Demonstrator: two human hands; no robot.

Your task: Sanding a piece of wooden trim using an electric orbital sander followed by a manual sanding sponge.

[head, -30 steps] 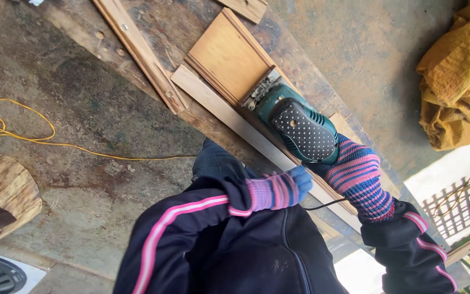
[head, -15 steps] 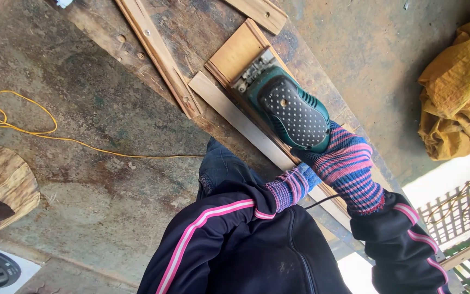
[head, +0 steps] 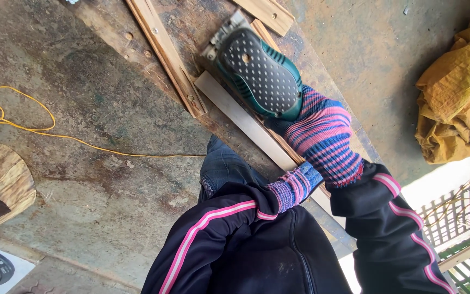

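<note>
Green-teal power sander (head: pixel 257 73), rounded body w/ black top panel full of small pale dots, metal base plate showing at its far end. It sits on a plywood board (head: pixel 261 30) on the workbench (head: pixel 202 22), toward the bench's far end; only a sliver of board shows past the tool. Right hand (head: pixel 322 136), striped pink/blue knit glove, fingers curled tight around sander's rear grip. Left hand (head: pixel 297 185), same glove type, mostly hidden by the dark jacket sleeve; it's at the bench's near edge by the pale wood strip (head: pixel 246 122), but can't tell if fingers are spread or closed.

Pale strip runs along the board's near side, just beside the sander. A nailed wooden batten (head: pixel 164 54) lies angled on the bench left of it; another short wood piece (head: pixel 265 13) at the far edge. Bench top worn, stained.

Containers: a yellow sack (head: pixel 458 87) slumped on the floor at right, contents not visible. Yellow cord (head: pixel 44 133) trails over concrete floor, left.
</note>
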